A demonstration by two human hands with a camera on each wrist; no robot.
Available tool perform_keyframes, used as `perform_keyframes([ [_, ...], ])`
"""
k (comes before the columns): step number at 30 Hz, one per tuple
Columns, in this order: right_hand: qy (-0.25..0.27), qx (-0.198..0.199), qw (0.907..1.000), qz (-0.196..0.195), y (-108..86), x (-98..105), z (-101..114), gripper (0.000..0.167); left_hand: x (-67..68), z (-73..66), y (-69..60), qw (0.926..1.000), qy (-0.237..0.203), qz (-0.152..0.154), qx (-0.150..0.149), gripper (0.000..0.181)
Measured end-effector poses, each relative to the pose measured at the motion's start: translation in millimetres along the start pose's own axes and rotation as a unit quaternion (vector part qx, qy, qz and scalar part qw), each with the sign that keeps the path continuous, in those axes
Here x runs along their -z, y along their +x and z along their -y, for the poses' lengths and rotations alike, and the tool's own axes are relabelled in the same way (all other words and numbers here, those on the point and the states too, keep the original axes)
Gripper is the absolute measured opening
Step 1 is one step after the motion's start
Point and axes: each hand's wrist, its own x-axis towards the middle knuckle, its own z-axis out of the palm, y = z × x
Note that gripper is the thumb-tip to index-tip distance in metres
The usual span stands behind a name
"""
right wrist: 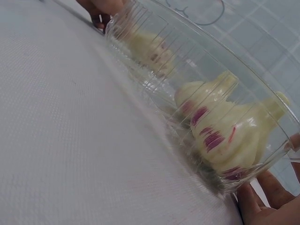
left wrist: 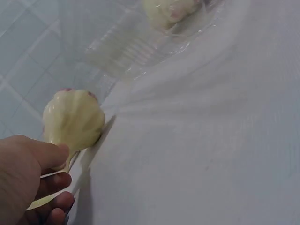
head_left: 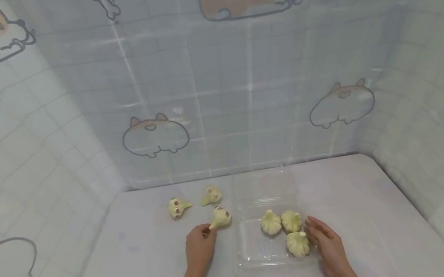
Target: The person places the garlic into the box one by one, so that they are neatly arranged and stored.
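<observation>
Three garlic bulbs [head_left: 297, 244] sit inside the clear box [head_left: 259, 248]; three are outside. Left hand [head_left: 201, 248] pinches one bulb [head_left: 221, 217] by its stalk, left of the box; two lie beyond on the table [head_left: 144, 256]. Right hand [head_left: 328, 243], fingers loosely extended, at box's right wall; cut off in right wrist view. Lid [head_left: 263, 185] edges faint.

Dog-print walls [head_left: 219, 69] around white table [head_left: 377, 210]

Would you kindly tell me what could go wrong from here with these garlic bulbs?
The left hand pinches a garlic bulb by its stem, so it might slip. Three bulbs crowd the right side of the clear tray, so a nudge from the right hand might topple one.
</observation>
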Motion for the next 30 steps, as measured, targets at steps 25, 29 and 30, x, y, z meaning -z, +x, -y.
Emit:
perform_keyframes([
  [25,0.001,0.003,1.0,0.0,0.3,-0.2,-3.9,0.044,20.1,-31.8,-2.7,0.9749,-0.133,-0.12,-0.132,0.013],
  [29,0.001,0.004,1.0,-0.002,2.0,1.1,-3.0,0.044,21.9,-47.7,-7.9,0.9708,-0.139,-0.118,-0.156,0.012],
  [30,-0.001,0.003,1.0,0.0,2.0,1.5,-3.0,0.044,22.0,-51.6,-9.6,0.9704,-0.14,-0.115,-0.16,0.012],
])
